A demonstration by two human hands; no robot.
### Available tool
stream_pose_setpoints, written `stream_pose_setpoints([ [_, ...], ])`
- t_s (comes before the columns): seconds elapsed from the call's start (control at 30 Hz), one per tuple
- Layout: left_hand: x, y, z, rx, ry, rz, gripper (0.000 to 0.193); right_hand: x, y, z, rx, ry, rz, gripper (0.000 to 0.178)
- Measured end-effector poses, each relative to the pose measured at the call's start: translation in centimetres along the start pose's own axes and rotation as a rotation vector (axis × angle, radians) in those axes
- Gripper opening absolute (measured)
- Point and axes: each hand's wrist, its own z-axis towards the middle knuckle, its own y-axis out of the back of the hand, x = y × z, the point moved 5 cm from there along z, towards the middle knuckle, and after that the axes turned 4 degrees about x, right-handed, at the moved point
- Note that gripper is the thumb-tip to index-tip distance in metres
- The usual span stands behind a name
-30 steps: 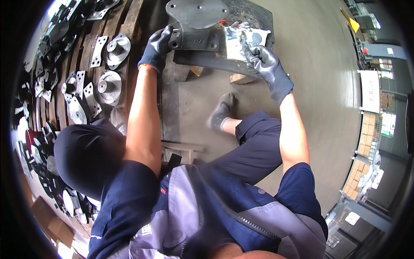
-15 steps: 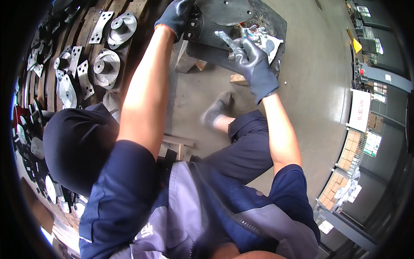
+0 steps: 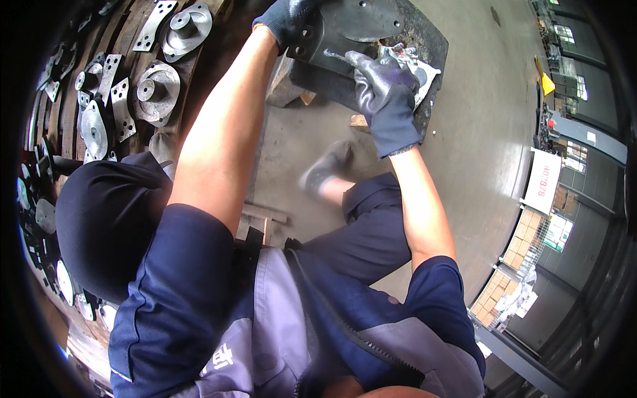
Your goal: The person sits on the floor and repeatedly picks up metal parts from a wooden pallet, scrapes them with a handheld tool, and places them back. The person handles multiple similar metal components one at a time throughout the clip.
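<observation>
My right hand [image 3: 388, 99], in a dark coated glove, is closed round a thin silvery stick [image 3: 336, 55]. Most of the stick is hidden in the fist, and its tip points left over a black metal part. That part, a dark plate [image 3: 361, 23] with a rounded flange and bolt holes, lies on a dark work surface [image 3: 434, 56]. My left hand [image 3: 286, 20], gloved too, is at the plate's left edge by some holes; its fingers are mostly hidden at the top of the view. Under and beside my right hand lies a crumpled white packet [image 3: 421, 73].
Grey metal parts, such as a round flange with a hub [image 3: 156, 91] and drilled plates [image 3: 123, 109], lie on a wooden pallet [image 3: 189, 83] at left. A wooden block [image 3: 284, 83] sits under the work surface. Stacked cartons [image 3: 523, 239] stand at far right.
My right hand has turned and shifted slightly down, so less of the stick shows. The whole view has shifted a little; my left hand stays at the plate's edge.
</observation>
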Motion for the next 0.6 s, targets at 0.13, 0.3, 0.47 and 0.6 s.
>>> stream_pose_setpoints([
  [0.13, -0.2, 0.0, -0.1, 0.0, 0.001, 0.011, 0.048, 2.2, 1.1, -0.3, 0.043, -0.408, 0.259, 0.036],
  [0.3, 0.1, 0.0, 0.1, 0.003, -0.023, 0.01, 0.05, 3.7, 1.6, -1.0, -0.269, 0.367, -0.468, 0.021],
  [0.47, 0.6, 0.5, 0.3, 0.019, -0.007, -0.015, 0.052, 4.1, 1.6, -1.6, -0.217, 0.422, -0.543, 0.014],
  [0.6, 0.4, 0.3, 0.4, 0.027, -0.045, 0.008, 0.054, 1.6, 0.4, -1.6, -0.116, 0.27, -0.343, 0.012],
])
